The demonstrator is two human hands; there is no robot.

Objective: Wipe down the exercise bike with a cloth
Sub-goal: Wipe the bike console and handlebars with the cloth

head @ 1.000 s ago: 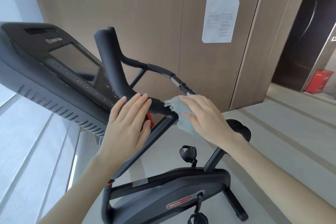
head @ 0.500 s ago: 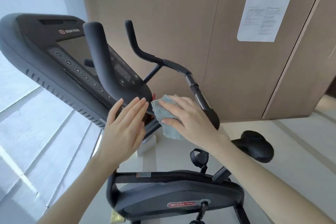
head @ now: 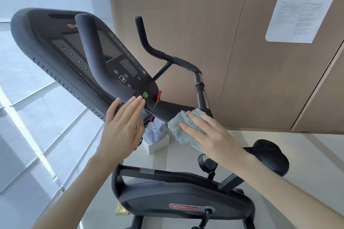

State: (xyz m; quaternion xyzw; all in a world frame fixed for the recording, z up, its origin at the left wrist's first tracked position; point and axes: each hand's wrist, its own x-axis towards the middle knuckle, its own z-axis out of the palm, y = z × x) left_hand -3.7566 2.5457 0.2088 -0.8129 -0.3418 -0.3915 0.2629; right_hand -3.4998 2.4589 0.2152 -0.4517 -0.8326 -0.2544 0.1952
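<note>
The black exercise bike (head: 186, 195) stands on a pale floor before a brown panelled wall (head: 186, 15). Its console (head: 61, 42) shows numbered buttons and a small red logo, too blurred to read. On the lower housing is a red oval label (head: 184, 207); its letters cannot be made out. A white printed sheet (head: 301, 10) hangs on the wall, its text too small to read. The left hand (head: 122, 128) is flat and open, holding nothing, fingertips touching the console's lower edge. The right hand (head: 214, 135) presses the light blue cloth (head: 183, 126) against the handlebar (head: 171, 109), fingers spread over it.
</note>
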